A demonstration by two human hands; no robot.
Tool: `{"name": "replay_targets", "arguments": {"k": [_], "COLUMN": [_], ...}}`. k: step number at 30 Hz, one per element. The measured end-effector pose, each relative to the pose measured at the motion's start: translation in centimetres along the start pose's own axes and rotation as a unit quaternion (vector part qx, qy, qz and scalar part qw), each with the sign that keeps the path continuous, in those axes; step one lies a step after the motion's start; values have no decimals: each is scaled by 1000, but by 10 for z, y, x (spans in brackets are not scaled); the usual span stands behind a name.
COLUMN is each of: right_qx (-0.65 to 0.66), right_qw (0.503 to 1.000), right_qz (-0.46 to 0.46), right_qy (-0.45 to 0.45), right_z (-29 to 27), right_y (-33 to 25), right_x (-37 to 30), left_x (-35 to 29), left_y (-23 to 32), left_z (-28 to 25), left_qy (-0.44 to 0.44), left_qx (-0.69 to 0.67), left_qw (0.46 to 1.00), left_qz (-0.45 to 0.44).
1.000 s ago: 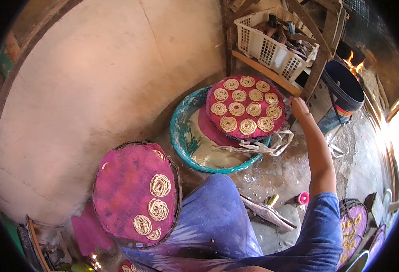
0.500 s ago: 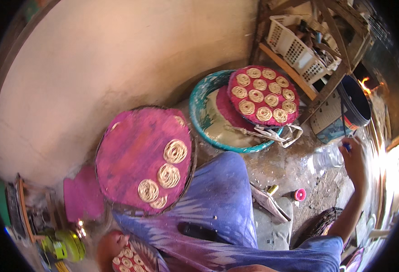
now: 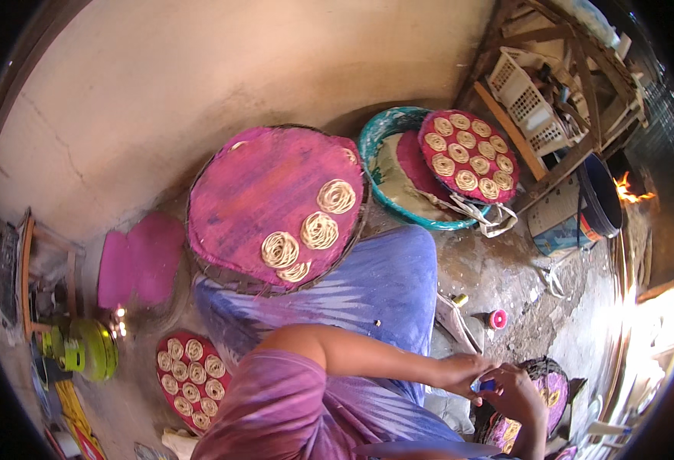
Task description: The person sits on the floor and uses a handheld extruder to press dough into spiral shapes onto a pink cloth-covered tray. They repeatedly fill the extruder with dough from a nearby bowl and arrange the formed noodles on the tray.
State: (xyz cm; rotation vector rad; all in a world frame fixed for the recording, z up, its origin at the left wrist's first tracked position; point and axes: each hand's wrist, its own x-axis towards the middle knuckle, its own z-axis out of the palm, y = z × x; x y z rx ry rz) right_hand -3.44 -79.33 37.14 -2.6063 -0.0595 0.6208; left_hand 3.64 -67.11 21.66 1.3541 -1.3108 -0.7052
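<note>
My left hand [image 3: 458, 373] and my right hand [image 3: 514, 392] meet at the lower right, fingers closed around a small blue cap [image 3: 488, 385]. It looks like the cap of a clear plastic bottle, whose body I can hardly make out. Beyond my lap, a large round tray [image 3: 256, 203] covered in pink cloth leans, bearing a few pale noodle-like coils [image 3: 320, 230] near its right edge. Beneath my hands lies another round pink tray [image 3: 555, 392] with yellowish pieces, partly hidden by my right hand.
A teal basin [image 3: 367, 153] holds pale batter, with a coil-covered pink tray [image 3: 471, 157] across its rim. Right of it are a bucket [image 3: 555, 218] and a fire [image 3: 629, 188]. A coil-filled tray [image 3: 191, 379] and green gas cylinder [image 3: 91, 349] stand left; a red-pink lid [image 3: 498, 319] lies on the floor.
My right hand has come from beside the bucket toward my lap, bringing the blue-capped clear bottle. My left arm has swung across to meet it. The view has shifted.
</note>
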Motion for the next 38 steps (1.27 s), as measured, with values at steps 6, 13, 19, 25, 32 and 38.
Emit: {"name": "replay_targets", "arguments": {"k": [6,13,19,25,32,38], "right_qx": [38,-87,-78,-289,-215,-273], "right_qw": [997,966,947,843,904,878], "right_qz": [27,-222,-281,-423,-343,-270], "right_qy": [66,-96,-136,-166,-134,-285], "right_z": [35,14,13,3,4,10], "right_y": [-9,-13,-18,-18,-14,-5], "right_x": [-8,11,17,18,26,24], "left_x": [-16,-27,-27,-12,-20,-33], "left_y": [-20,-33,-38,-60,-65,-62], "left_z": [44,49,43,40,30,31], "left_qy": [113,81,68,-197,-182,-78], "left_qx": [-121,-185,-188,-563,-603,-256], "left_qw": [984,979,964,761,762,961], "left_qz": [72,41,177,-254,-151,63]}}
